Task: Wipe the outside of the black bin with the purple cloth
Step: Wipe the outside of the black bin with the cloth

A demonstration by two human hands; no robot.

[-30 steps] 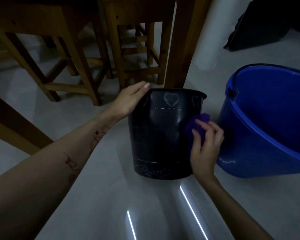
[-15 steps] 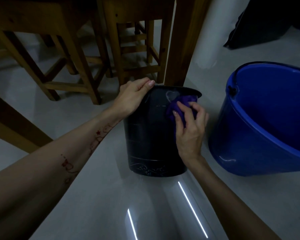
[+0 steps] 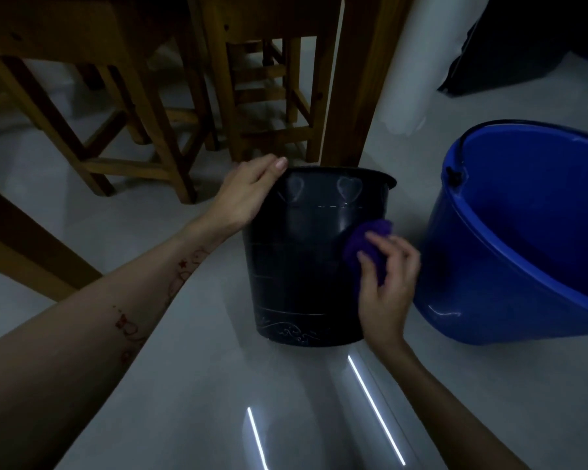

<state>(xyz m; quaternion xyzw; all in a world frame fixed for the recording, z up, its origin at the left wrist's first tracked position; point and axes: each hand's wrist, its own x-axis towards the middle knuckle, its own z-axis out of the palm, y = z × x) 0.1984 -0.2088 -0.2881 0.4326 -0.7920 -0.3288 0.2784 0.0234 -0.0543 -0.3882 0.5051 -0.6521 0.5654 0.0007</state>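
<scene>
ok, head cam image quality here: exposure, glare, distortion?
Head view: dim and underexposed, the black bin shows little surface detail; two bright streaks of light reflect off the glossy floor; wide-angle stretch bends the blue bucket at the frame edge; purple cloth still readable.

Glossy plastic black bin [image 3: 306, 266]; nubbly purple cloth [image 3: 367, 242].

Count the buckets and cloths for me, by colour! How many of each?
Black bin: 1
Blue bucket: 1
Purple cloth: 1
Total: 3
</scene>
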